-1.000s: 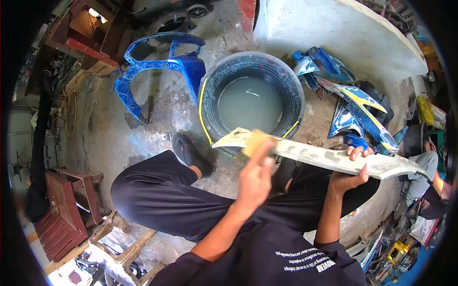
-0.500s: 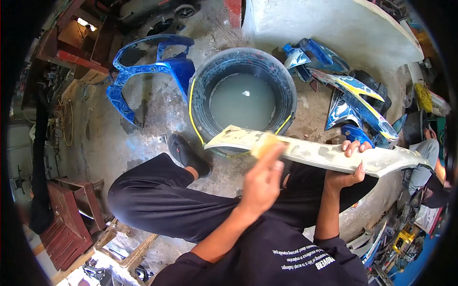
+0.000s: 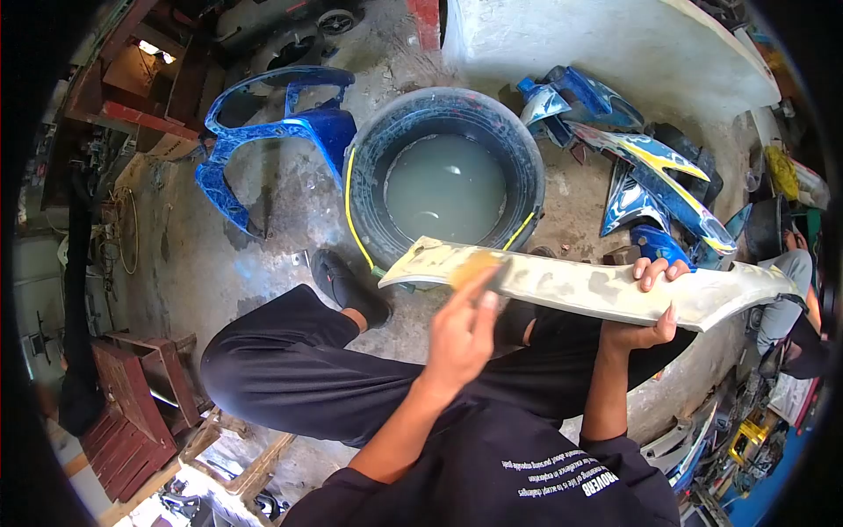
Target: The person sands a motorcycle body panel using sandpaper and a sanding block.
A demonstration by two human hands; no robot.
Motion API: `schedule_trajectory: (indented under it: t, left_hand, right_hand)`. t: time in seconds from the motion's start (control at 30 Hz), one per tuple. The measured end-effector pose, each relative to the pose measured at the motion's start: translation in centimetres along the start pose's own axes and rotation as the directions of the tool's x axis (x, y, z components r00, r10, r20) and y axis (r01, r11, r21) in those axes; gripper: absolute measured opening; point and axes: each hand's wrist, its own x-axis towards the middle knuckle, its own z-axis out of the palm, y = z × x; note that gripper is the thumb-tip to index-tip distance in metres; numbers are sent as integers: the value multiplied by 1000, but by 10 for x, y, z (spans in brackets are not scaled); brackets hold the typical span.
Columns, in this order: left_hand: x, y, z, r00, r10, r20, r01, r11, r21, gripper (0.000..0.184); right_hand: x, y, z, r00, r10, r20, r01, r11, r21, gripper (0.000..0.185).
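Note:
A long, curved panel [image 3: 562, 283], cream with grey patches, lies across in front of me, its left end over the near rim of a dark bucket [image 3: 364, 206]. My left hand [image 3: 457, 338] is closed on a small yellow-orange pad [image 3: 475, 269], blurred by motion, which rests on the panel's left part. Gripping the panel's right part is my right hand [image 3: 645, 303], with fingertips over the upper face and thumb at the near edge. Cloudy grey water [image 3: 446, 189] stands in the bucket.
A blue plastic frame [image 3: 307, 127] lies on the floor left of the bucket. Blue, white and yellow panels [image 3: 659, 171] are piled at the right. A red-brown wooden piece [image 3: 132, 395] stands lower left. Another person's leg [image 3: 777, 307] shows at the right edge.
My left hand and the pad moved right along the panel, then back left. The view shifted slightly, while my right hand kept its hold.

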Motion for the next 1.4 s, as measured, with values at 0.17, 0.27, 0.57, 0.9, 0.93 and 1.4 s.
schedule_trajectory:
  t: [0.17,0.27,0.57,0.9,0.93,1.4]
  left_hand:
    - [9,-49,-32,910,-279,-305,296,955,10,48]
    - [1,-34,-18,939,-257,-227,274,961,44,46]
    - [0,-39,-11,983,-20,-185,58,977,204,43]
    - [-4,0,2,998,-12,-66,13,1000,9,41]
    - [-3,3,7,995,17,-96,-27,994,-103,42]
    - [1,-27,-21,933,124,-337,-37,967,254,19]
  right_hand:
    - [-2,-2,2,995,-70,70,70,998,-1,46]
    - [-2,-1,2,995,-83,51,83,997,-5,46]
    - [-3,1,-6,997,-45,63,45,999,-7,47]
    - [-3,0,-5,999,-13,50,10,998,64,53]
    - [-3,-1,-3,999,-2,33,0,998,59,53]
    - [-3,0,-5,1000,28,8,-28,999,42,46]
